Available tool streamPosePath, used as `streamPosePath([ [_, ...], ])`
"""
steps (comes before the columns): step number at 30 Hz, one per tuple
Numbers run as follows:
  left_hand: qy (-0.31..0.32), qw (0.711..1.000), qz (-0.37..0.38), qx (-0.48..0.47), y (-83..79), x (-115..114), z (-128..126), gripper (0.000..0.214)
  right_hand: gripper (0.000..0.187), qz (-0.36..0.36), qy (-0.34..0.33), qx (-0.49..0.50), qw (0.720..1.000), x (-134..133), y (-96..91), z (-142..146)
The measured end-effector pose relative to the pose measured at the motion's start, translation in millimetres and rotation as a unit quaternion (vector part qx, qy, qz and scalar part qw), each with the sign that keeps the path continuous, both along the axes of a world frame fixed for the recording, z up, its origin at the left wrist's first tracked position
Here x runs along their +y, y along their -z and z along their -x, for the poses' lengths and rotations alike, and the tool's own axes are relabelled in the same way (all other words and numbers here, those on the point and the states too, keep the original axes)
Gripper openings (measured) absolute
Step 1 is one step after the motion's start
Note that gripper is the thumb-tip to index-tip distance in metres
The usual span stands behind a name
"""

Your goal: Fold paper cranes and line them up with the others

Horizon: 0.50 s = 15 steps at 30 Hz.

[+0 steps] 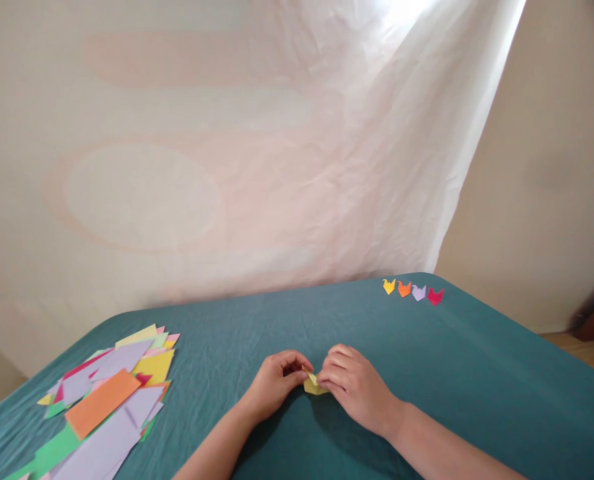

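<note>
A small folded piece of yellow paper (315,387) is held between my two hands, just above the front middle of the table. My left hand (275,385) pinches its left end between thumb and fingers. At the other end, the fingers of my right hand (353,383) are closed on the paper and hide part of it. The paper has a pointed upper left corner and a flat lower edge; its finer folds are too small to make out.
A green cloth covers the table (257,327). Loose coloured paper sheets (104,403) lie heaped at the left. Several small folded paper birds (404,289), in yellow, orange, lilac and red, form a row at the back right. Behind the table hangs a pale sheet (277,167).
</note>
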<state>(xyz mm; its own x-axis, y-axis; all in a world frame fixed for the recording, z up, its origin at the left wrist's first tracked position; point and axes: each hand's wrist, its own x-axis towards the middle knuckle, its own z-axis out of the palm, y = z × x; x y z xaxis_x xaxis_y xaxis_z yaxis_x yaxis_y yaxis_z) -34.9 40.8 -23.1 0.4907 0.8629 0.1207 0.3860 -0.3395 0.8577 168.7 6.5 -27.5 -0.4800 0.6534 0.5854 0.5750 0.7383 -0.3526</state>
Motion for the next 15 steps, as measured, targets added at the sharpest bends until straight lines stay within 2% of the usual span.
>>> streamPosePath([
  [3,0.0,0.998,0.03,-0.055,3.0,-0.3,-4.2,0.02,0.019,-0.009,-0.004,-0.016,1.0,-1.2,-0.9,1.8],
  [6,-0.041,0.995,0.003,-0.096,0.3,-4.1,-10.4,0.029,0.016,0.003,0.014,-0.001,1.0,-1.9,-1.2,2.8],
  [9,-0.096,0.991,-0.067,-0.061,-5.2,-12.3,-17.6,0.013,0.012,0.012,0.047,0.042,0.998,-2.0,-1.4,2.5],
  [11,-0.111,0.989,-0.094,-0.025,-7.0,-18.9,-23.3,0.005,0.011,0.011,0.064,0.076,0.995,-1.7,-1.3,2.3],
  [15,-0.127,0.988,-0.067,-0.058,-1.9,-28.6,-36.0,0.016,0.011,0.015,0.083,0.133,0.988,-2.1,-0.4,3.1],
])
